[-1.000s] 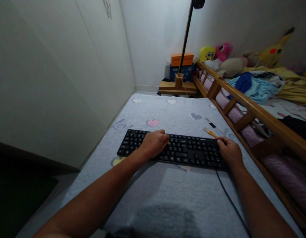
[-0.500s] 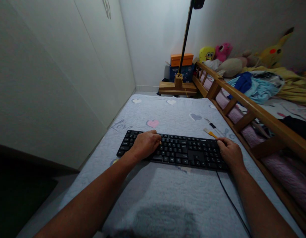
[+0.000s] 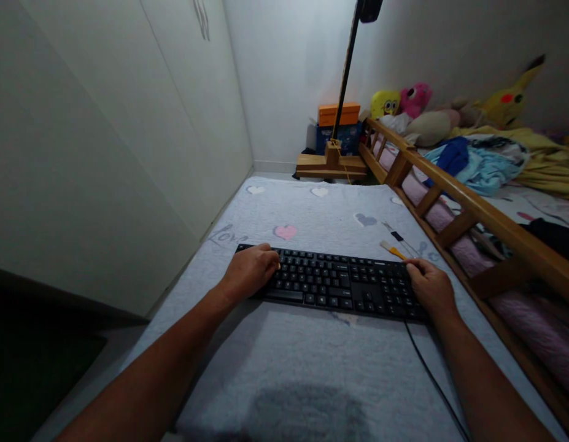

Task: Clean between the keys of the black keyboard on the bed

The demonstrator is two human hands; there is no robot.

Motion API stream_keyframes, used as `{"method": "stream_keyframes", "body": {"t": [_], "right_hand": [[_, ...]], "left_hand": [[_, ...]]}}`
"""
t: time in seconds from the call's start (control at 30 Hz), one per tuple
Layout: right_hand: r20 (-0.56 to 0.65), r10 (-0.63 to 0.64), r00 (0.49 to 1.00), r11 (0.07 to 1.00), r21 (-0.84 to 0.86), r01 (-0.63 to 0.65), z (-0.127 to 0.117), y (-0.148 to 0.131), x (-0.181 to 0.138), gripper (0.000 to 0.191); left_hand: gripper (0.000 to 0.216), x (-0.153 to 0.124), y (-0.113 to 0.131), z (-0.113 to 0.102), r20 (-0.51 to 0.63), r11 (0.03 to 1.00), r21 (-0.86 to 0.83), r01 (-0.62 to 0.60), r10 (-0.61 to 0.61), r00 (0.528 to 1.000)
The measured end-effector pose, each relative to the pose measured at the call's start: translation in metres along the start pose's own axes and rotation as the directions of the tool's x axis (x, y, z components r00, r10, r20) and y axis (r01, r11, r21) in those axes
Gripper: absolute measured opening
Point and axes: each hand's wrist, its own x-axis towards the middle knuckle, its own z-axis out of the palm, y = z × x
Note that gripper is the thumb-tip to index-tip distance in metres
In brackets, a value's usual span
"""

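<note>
A black keyboard [image 3: 339,285] lies across a grey sheet [image 3: 312,362] printed with hearts. My left hand [image 3: 250,270] rests on the keyboard's left end, fingers curled down over the keys; whatever is under them is hidden. My right hand [image 3: 429,285] is closed around the keyboard's right end. A black cable [image 3: 431,374] runs from that end toward me, beside my right forearm.
A small orange-handled brush [image 3: 391,249] and a thin black tool [image 3: 397,236] lie just beyond my right hand. A wooden bed rail [image 3: 472,209] borders the right side, with clothes and plush toys [image 3: 385,103] behind it. White wardrobe doors [image 3: 127,123] stand left. A wooden stand [image 3: 332,161] holds a pole.
My left hand has slid leftward over the keys from the keyboard's middle to its left end. My right hand has stayed on the right end.
</note>
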Motion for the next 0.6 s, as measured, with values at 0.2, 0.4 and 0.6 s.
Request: {"method": "stream_keyframes", "body": {"t": [0.2,0.4,0.6], "right_hand": [[-0.001,0.004,1.000,1.000,-0.009,-0.004,0.000,0.002,0.000,0.037],[-0.019,-0.020,1.000,1.000,0.006,0.020,0.002,0.003,0.000,0.034],[-0.004,-0.003,1.000,1.000,-0.010,0.003,0.002,0.003,0.001,0.035]], "left_hand": [[0.022,-0.008,-0.018,-0.002,-0.001,0.999,-0.015,0.041,-0.041,0.999],[0.022,-0.016,-0.035,-0.005,-0.026,0.996,-0.035,0.080,-0.081,0.996],[0.024,-0.023,-0.054,-0.006,-0.054,0.989,-0.100,0.111,-0.116,0.992]]}}
